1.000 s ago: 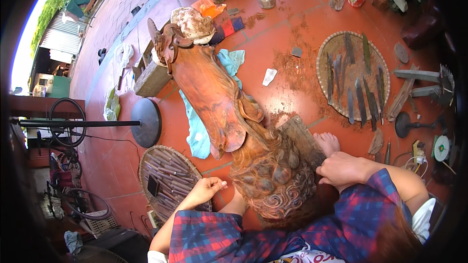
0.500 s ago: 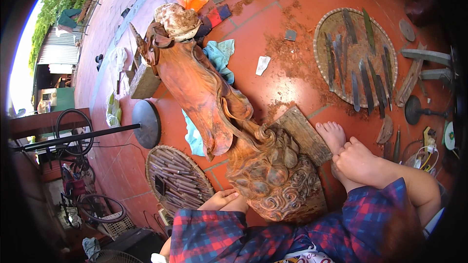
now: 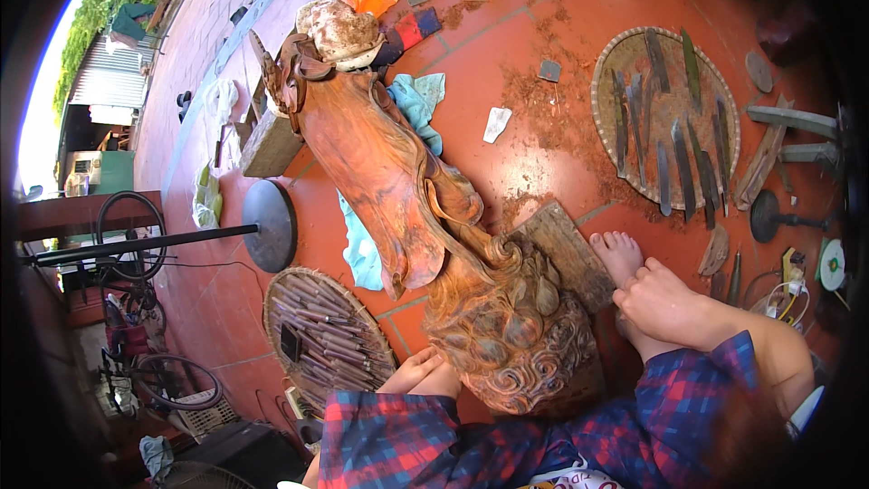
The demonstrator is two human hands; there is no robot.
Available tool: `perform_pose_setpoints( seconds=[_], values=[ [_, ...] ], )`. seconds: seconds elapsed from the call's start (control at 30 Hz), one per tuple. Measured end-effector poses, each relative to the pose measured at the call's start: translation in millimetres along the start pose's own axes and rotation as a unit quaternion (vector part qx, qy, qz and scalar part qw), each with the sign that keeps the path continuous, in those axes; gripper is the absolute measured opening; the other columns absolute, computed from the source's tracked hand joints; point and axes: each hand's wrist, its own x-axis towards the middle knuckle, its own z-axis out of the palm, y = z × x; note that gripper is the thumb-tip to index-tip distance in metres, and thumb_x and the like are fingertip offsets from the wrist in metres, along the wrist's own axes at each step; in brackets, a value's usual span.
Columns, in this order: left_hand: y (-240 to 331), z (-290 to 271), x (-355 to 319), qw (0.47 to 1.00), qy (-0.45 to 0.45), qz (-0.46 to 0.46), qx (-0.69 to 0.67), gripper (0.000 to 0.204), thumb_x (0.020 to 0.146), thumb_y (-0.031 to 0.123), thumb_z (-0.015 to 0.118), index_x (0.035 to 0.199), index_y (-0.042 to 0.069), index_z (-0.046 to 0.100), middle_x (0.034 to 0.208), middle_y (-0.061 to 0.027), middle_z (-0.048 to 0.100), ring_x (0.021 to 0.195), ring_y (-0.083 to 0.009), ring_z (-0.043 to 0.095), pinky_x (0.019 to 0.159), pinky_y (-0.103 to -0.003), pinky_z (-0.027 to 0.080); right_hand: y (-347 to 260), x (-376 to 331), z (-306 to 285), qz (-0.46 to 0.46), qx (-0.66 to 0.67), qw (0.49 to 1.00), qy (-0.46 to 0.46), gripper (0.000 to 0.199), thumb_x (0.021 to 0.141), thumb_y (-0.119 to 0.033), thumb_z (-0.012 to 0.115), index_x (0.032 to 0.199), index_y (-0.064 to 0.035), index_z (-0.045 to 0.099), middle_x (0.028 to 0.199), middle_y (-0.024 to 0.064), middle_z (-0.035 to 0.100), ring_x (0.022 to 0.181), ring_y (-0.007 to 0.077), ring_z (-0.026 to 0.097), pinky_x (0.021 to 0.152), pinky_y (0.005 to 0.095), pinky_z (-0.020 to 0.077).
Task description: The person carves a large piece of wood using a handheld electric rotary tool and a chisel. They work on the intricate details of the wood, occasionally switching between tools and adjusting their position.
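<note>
A large carved wooden sculpture (image 3: 371,154) lies slanting before me, its near end cut into curls and rounded lumps. A weathered wooden board (image 3: 566,254) lies against its right side. My right hand (image 3: 665,303) rests on my right ankle, just behind my bare foot (image 3: 617,256), its fingers curled over it. At the sculpture's near left my left hand (image 3: 409,371) lies against my bare leg (image 3: 439,380); its fingers are partly hidden. No tool shows in either hand. Beside the left hand, a round woven tray (image 3: 272,308) holds many slim chisels (image 3: 330,340).
Another woven tray (image 3: 605,140) at the right bears several flat blades (image 3: 683,172). Wood dust covers parts of the red tiled floor. A round black base (image 3: 270,226) with a pole, blue cloths (image 3: 416,109), a wooden block (image 3: 272,147) and a bicycle (image 3: 136,308) stand around.
The whole view has shifted slightly, with the far things sitting a little lower in the picture. Both hands and the sculpture have kept their places relative to each other.
</note>
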Motion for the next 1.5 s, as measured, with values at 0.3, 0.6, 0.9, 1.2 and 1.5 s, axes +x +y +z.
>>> perform_pose_setpoints(
  seconds=[0.3, 0.6, 0.9, 1.2, 1.5],
  values=[
    [9, -1, 12, 0.985, -0.01, -0.073, 0.158, 0.03, 0.097, 0.027, 0.052, 0.103, 0.0, 0.063, 0.094, -0.0069, 0.064, 0.084, -0.0127, 0.055, 0.075, -0.026, 0.043, 63, -6, -2, 0.097, 0.252, 0.963, 0.014, 0.02, 0.081, -0.024, 0.062, 0.085, -0.0053, 0.067, 0.075, 0.0159, 0.067, 0.068, 0.037, 0.065, 0.065, 0.0454, 0.0525],
    [9, -26, 28, 0.967, -0.009, -0.106, 0.233, 0.032, 0.095, 0.024, 0.054, 0.1, -0.005, 0.065, 0.086, -0.007, 0.067, 0.08, -0.0145, 0.062, 0.074, -0.027, 0.049, 182, -5, 27, 0.419, 0.503, 0.71, 0.258, 0.013, 0.08, -0.009, 0.069, 0.073, 0.0021, 0.066, 0.064, 0.0089, 0.067, 0.05, 0.0101, 0.061, 0.049, 0.0257, 0.0502],
    [35, -48, 21, 0.97, -0.083, -0.102, 0.206, 0.03, 0.097, 0.025, 0.053, 0.094, -0.002, 0.065, 0.077, -0.0082, 0.068, 0.065, -0.0138, 0.065, 0.06, -0.024, 0.052, 172, 83, 30, 0.397, 0.378, 0.799, 0.248, 0.02, 0.078, -0.023, 0.072, 0.077, -0.0029, 0.071, 0.078, 0.0199, 0.068, 0.084, 0.0326, 0.068, 0.075, 0.0425, 0.0526],
    [63, -30, 17, 0.951, -0.067, -0.041, 0.3, 0.033, 0.097, 0.026, 0.054, 0.094, -0.004, 0.066, 0.07, -0.0092, 0.068, 0.06, -0.0124, 0.063, 0.056, -0.024, 0.052, 177, 133, 59, 0.454, 0.43, 0.736, 0.258, 0.039, 0.075, -0.033, 0.077, 0.082, 0.0047, 0.068, 0.086, 0.0239, 0.067, 0.086, 0.0359, 0.067, 0.075, 0.0427, 0.0533],
    [75, -15, 0, 0.945, -0.027, -0.031, 0.326, 0.04, 0.092, 0.036, 0.06, 0.081, -0.002, 0.068, 0.059, -0.0089, 0.063, 0.05, -0.0155, 0.058, 0.051, -0.029, 0.046, 204, 55, 70, 0.491, 0.434, 0.648, 0.387, 0.019, 0.072, -0.027, 0.079, 0.072, -0.0101, 0.071, 0.075, 0.0088, 0.07, 0.075, 0.022, 0.069, 0.075, 0.0346, 0.0537]
  ],
)
